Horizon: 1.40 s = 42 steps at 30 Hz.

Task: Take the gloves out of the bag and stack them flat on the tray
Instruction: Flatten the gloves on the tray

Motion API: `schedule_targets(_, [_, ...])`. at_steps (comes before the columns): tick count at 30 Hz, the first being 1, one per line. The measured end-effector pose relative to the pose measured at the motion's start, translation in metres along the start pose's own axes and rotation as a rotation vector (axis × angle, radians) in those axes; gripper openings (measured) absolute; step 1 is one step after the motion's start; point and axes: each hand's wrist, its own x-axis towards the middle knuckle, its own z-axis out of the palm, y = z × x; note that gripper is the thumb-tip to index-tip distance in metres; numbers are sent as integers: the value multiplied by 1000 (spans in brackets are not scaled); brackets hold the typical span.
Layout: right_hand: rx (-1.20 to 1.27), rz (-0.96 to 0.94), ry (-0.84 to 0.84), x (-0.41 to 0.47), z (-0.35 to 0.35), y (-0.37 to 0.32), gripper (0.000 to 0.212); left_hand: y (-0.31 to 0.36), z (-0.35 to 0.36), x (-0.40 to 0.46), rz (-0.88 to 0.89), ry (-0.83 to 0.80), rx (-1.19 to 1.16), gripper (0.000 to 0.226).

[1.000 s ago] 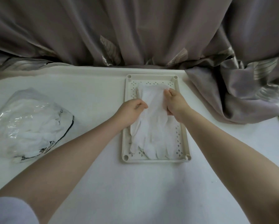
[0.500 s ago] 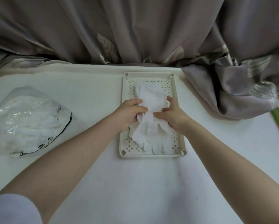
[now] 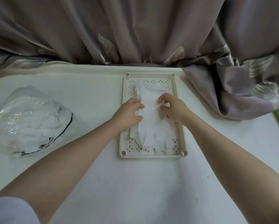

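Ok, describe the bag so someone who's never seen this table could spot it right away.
Start at the white table in front of the grey curtain, then look to its far left, well away from the cream tray where both hands work. The bag lies there alone: clear crinkled plastic with a dark printed line, stuffed with white gloves, the only see-through thing in view.

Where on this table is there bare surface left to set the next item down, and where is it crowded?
Bare patches: between the plastic bag and the tray, partly crossed by the left forearm; and the near table between both arms. Right of the tray, bare up to the draped curtain. Crowded: the tray, filled by gloves with the left hand and right hand on them.
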Motion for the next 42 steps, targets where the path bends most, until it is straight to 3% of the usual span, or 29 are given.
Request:
schedule_targets(7, [-84,-56,266,12,-2,-7,31,5,-1,-6,66,3,163,74])
schedule_targets(11, [-222,-11,183,16,7,-6,45,7,2,-7,-5,100,310,80])
schedule_targets(14, [-431,-80,257,0,17,-7,59,7,2,-10,123,186,435,75])
schedule_targets(17, [-592,-200,77,-15,32,-3,88,3,10,-12,232,17,594,85])
schedule_targets(20, [-692,-77,-138,-26,45,8,102,-5,17,-13,109,-147,714,108])
schedule_targets(23, [-727,49,-205,-36,45,13,116,-7,15,-17,53,-153,722,122])
schedule_targets(26, [-792,141,-238,-48,34,-2,128,-9,3,-30,106,-146,696,119])
schedule_targets(28, [-777,130,-167,-54,28,-20,113,-13,-10,-43,166,-105,626,106])
schedule_targets(31, [-649,-24,36,-60,29,-53,70,-32,-28,-64,214,71,512,71])
schedule_targets(35, [-428,-254,26,-62,63,-107,42,-73,-59,-94,224,286,510,32])
schedule_targets(39, [-353,-458,40,-58,110,-159,26,-109,-105,-125,131,525,636,25])
schedule_targets(42, [-292,-522,-10,-54,144,-195,22,-136,-138,-150,33,558,775,22])
